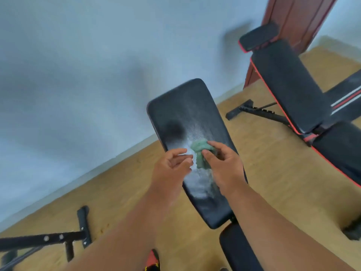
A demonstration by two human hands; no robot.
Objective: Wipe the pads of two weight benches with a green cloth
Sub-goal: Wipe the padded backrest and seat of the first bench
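Note:
A black back pad (185, 114) of the near weight bench tilts up in front of me, with pale wet streaks down its middle. A bunched green cloth (200, 151) lies on the pad. My right hand (222, 163) holds the cloth, thumb and fingers curled round it. My left hand (173, 165) hovers just left of the cloth with loosely curled fingers, holding nothing. The near bench's seat pad (238, 249) shows at the bottom. A second bench, black with red trim (289, 85), stands at the right.
A pale wall fills the upper left and a brown wooden door (293, 18) stands behind the second bench. The floor is tan. Black metal bench legs (82, 229) lie at the lower left. A red and black shoe (153, 261) shows at the bottom edge.

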